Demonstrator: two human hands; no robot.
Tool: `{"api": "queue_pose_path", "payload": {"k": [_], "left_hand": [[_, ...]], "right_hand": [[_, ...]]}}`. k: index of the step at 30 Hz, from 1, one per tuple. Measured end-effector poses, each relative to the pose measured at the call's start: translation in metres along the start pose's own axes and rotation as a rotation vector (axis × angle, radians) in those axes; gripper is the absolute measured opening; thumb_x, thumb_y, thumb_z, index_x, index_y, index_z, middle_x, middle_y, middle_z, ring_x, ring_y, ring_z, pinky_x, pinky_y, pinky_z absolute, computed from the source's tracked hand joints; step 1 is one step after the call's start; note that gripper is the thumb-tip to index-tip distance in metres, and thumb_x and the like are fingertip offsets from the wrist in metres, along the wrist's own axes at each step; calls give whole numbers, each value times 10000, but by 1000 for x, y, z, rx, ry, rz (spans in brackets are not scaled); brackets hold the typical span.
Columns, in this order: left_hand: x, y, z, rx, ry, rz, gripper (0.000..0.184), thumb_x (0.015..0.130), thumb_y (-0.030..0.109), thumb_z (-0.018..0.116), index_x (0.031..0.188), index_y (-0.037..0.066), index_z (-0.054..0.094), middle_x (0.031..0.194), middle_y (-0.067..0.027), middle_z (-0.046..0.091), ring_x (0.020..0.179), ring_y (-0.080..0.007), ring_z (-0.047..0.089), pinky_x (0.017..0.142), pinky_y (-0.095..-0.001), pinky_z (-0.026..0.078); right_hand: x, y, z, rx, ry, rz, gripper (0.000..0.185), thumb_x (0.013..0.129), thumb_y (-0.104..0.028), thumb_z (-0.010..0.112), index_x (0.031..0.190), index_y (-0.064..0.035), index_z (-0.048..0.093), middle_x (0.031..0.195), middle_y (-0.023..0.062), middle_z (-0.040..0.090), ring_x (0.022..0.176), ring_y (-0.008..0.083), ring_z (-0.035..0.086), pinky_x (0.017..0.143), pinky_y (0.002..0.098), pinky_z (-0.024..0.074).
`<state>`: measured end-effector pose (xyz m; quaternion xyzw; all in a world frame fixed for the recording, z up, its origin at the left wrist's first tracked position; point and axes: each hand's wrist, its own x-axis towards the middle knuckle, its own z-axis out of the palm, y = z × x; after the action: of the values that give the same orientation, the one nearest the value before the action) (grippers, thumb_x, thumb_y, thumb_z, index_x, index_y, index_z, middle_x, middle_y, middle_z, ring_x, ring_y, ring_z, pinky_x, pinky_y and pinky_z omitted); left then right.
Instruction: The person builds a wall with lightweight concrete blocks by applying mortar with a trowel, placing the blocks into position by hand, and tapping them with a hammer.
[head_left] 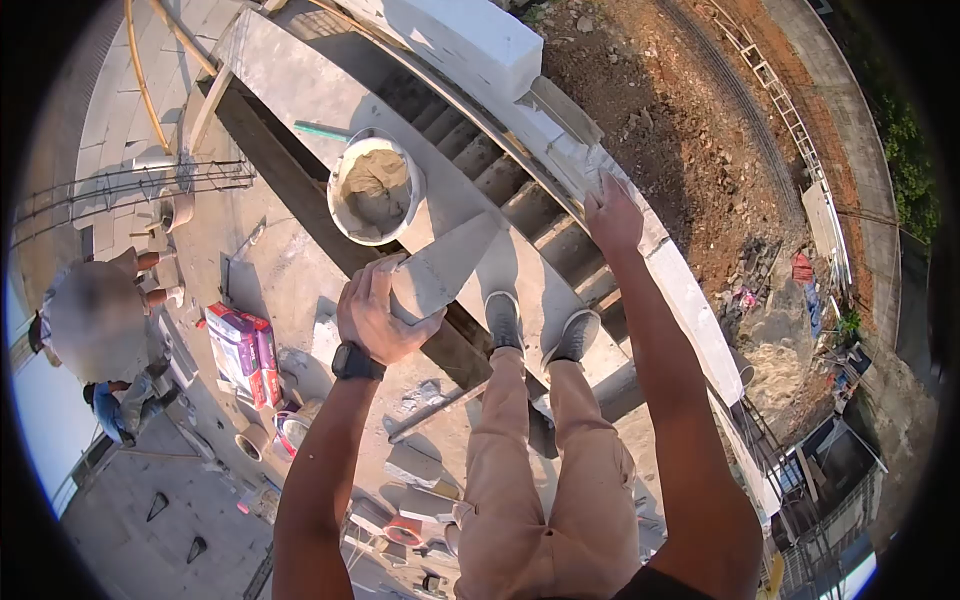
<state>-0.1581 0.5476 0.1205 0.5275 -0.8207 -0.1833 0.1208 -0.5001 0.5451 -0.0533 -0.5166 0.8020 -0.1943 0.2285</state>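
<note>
Best keep the grey block (445,265) level, held near the bucket (418,188) in the closed grip of the left hand (378,312), while the right hand (612,216), its grip unclear, is at the wall (684,305).

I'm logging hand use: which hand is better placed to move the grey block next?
Probably the left hand: it has the grey block in its grasp, whereas the right hand is over at the white wall, apart from the block.

A tapered grey slab (447,268) slants near centre, its narrower end toward half past one; a pale block wall (690,308) runs from twelve to four o'clock.
</note>
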Motion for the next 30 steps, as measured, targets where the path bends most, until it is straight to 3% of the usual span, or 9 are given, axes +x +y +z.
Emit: {"api": "queue_pose_path", "payload": {"k": [2, 7, 9, 16, 22, 27, 30], "left_hand": [[-3, -2, 1, 32, -29, -12, 730, 566, 298, 869, 1198, 103, 559, 1055, -141, 671, 936, -362, 658, 831, -468, 521], [-1, -3, 0, 11, -42, -21, 732, 574, 282, 876, 1201, 91, 550, 1068, -147, 670, 953, -371, 655, 835, -463, 523], [-1, -2, -1, 16, -39, -17, 727, 579, 287, 875, 1198, 88, 549, 1067, -151, 669, 952, -372, 654, 832, -463, 523], [1, 0, -2, 35, -59, -8, 716, 587, 307, 866, 1182, 73, 544, 1062, -156, 665, 946, -381, 647, 826, -468, 520], [2, -3, -2, 47, -42, 18, 716, 580, 304, 868, 1174, 71, 543, 1061, -160, 658, 932, -387, 638, 825, -478, 513], [6, -5, -3, 30, -48, 9, 714, 577, 289, 870, 1166, 72, 529, 1055, -160, 654, 925, -389, 636, 822, -480, 513], [3, -1, -2, 74, -64, -1, 713, 577, 277, 869, 1163, 72, 519, 1042, -157, 653, 920, -387, 637, 820, -479, 515]], "right_hand": [[12, 10, 14, -203, -73, 3, 517, 891, -250, 582, 1379, -107, 487, 1233, 157, 585, 1059, 372, 630, 894, 480, 516], [-1, 14, 8, -253, -144, 71, 513, 917, -220, 554, 1419, -186, 452, 1239, 143, 579, 1097, 352, 616, 889, 479, 517], [-18, 36, 8, -342, -73, 16, 506, 909, -202, 557, 1407, -205, 469, 1189, 116, 589, 1071, 340, 619, 875, 465, 524], [-64, 79, -19, -336, -63, 31, 525, 885, -172, 586, 1401, -205, 491, 1089, 88, 587, 1001, 285, 632, 789, 429, 544], [-81, 89, -18, -277, -9, 17, 523, 881, -169, 586, 1396, -210, 501, 1064, 94, 596, 971, 295, 642, 769, 449, 553], [-65, 72, -1, -132, 21, 75, 537, 863, -190, 599, 1392, -211, 506, 1119, 83, 591, 1015, 296, 630, 802, 432, 550], [-38, 63, 15, -258, -9, -11, 552, 858, -199, 603, 1397, -210, 486, 1178, 76, 582, 1014, 315, 635, 814, 454, 544]]}}
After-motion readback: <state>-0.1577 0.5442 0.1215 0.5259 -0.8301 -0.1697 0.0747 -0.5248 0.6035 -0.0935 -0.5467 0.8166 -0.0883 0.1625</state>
